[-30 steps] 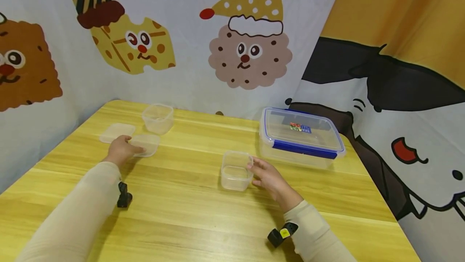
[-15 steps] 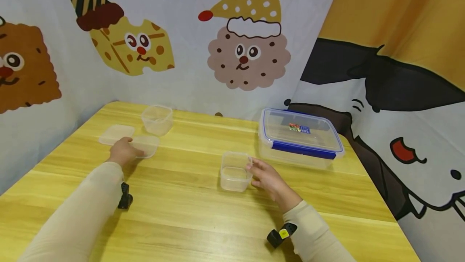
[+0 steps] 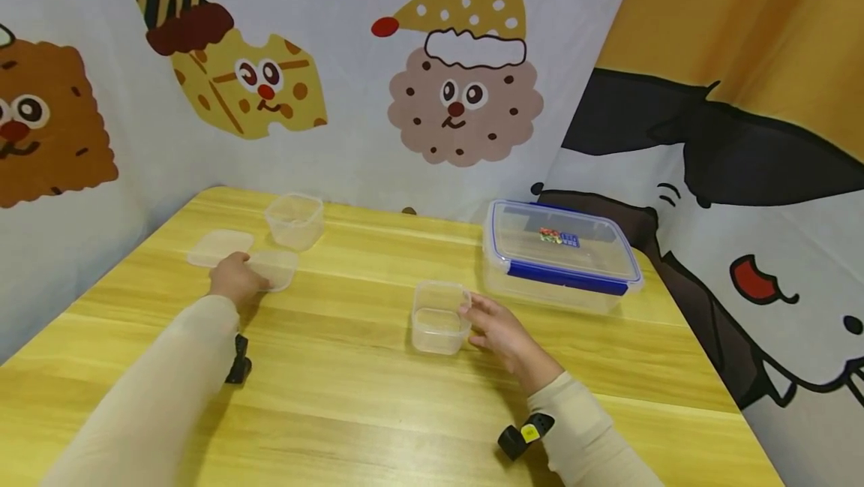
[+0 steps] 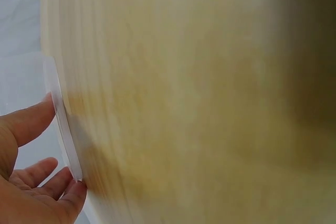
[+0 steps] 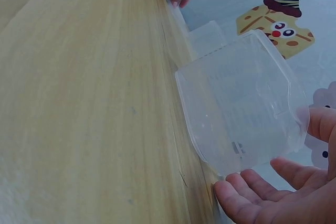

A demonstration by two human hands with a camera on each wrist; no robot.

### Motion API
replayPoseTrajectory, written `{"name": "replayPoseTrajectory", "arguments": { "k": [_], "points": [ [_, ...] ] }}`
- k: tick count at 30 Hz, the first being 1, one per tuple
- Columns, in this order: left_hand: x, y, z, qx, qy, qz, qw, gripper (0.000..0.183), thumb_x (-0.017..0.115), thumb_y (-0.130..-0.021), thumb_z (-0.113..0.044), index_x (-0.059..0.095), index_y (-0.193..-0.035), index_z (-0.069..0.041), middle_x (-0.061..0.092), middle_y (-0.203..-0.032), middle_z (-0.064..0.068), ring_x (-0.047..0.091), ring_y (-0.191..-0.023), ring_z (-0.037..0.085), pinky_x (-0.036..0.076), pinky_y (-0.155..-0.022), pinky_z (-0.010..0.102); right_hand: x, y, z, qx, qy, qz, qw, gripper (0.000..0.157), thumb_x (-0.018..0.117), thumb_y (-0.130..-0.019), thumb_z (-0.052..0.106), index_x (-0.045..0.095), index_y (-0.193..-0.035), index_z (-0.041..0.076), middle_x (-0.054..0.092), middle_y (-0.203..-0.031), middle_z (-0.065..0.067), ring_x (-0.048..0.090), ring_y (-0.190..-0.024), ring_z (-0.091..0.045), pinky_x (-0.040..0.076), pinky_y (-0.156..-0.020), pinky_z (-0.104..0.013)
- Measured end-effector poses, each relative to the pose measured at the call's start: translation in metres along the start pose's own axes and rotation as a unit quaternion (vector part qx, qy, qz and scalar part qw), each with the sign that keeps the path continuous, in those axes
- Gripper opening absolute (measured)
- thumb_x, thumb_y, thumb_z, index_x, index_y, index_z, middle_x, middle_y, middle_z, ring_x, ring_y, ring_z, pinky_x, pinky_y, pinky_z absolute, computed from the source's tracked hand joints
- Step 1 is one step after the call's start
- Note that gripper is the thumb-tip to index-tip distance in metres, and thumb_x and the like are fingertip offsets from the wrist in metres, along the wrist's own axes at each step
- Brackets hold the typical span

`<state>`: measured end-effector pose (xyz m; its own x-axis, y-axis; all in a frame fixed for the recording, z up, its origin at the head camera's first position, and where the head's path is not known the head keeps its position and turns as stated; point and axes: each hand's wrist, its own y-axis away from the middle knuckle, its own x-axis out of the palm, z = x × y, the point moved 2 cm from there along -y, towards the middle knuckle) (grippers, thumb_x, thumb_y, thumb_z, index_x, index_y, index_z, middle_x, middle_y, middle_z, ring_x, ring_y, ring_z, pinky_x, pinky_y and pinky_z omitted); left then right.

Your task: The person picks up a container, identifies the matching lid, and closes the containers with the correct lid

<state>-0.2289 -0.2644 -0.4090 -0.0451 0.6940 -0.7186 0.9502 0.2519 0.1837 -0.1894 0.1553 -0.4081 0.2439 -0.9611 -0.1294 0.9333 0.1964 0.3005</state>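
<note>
My left hand [image 3: 236, 278] is at the nearer of two flat translucent lids [image 3: 275, 269], on the table's left side. In the left wrist view the thumb and fingertips hold that lid's edge [image 4: 65, 124]. The other lid [image 3: 217, 245] lies just behind the hand. My right hand [image 3: 502, 337] holds a small clear square container [image 3: 437, 331] by its right side, with the thumb at the rim and the fingers low on the wall. This container stands uncovered on the table, and nothing shows inside it.
A second small clear container [image 3: 295, 223] stands uncovered at the back left. At the back right is a large clear box [image 3: 563, 262] with a blue-edged lid and blue clasp. The wooden table [image 3: 351, 412] meets a cartoon-printed cloth [image 3: 358, 149] behind.
My left hand and forearm have shifted slightly right, with the hand covering more of the nearer lid's left edge. The right hand and its container have stayed in place.
</note>
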Motion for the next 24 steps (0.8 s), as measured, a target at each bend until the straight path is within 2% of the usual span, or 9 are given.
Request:
{"name": "replayPoseTrajectory", "arguments": {
  "k": [9,17,24],
  "points": [
    [0.0003,-0.0091,0.0036,-0.019,-0.009,0.006,0.9998,0.086,0.075,-0.082,-0.015,0.023,-0.143,0.016,0.026,-0.139,0.045,0.023,-0.125,0.061,0.031,-0.105,0.062,-0.0018,0.0005,-0.0001,-0.004,0.004,0.006,1.000,0.055,0.051,-0.100,0.021,0.033,-0.148,0.000,0.033,-0.151,-0.023,0.038,-0.134,-0.039,0.039,-0.105,-0.054],
    [-0.0039,-0.0055,-0.0010,-0.026,-0.034,0.016,0.9990,0.087,0.074,-0.083,-0.018,0.021,-0.143,0.017,0.023,-0.136,0.048,0.022,-0.125,0.063,0.029,-0.105,0.063,-0.0012,0.0012,0.0002,-0.002,0.001,0.005,1.000,0.055,0.051,-0.100,0.021,0.033,-0.148,0.000,0.035,-0.150,-0.023,0.037,-0.135,-0.039,0.039,-0.105,-0.054],
    [-0.0055,-0.0066,0.0006,-0.024,-0.048,0.035,0.9980,0.086,0.071,-0.085,-0.022,0.021,-0.142,0.019,0.025,-0.139,0.045,0.020,-0.127,0.063,0.026,-0.107,0.064,-0.0012,0.0022,0.0015,0.001,0.003,0.007,1.000,0.055,0.050,-0.101,0.021,0.032,-0.148,0.000,0.036,-0.150,-0.022,0.038,-0.135,-0.038,0.040,-0.105,-0.054]
  ]
}}
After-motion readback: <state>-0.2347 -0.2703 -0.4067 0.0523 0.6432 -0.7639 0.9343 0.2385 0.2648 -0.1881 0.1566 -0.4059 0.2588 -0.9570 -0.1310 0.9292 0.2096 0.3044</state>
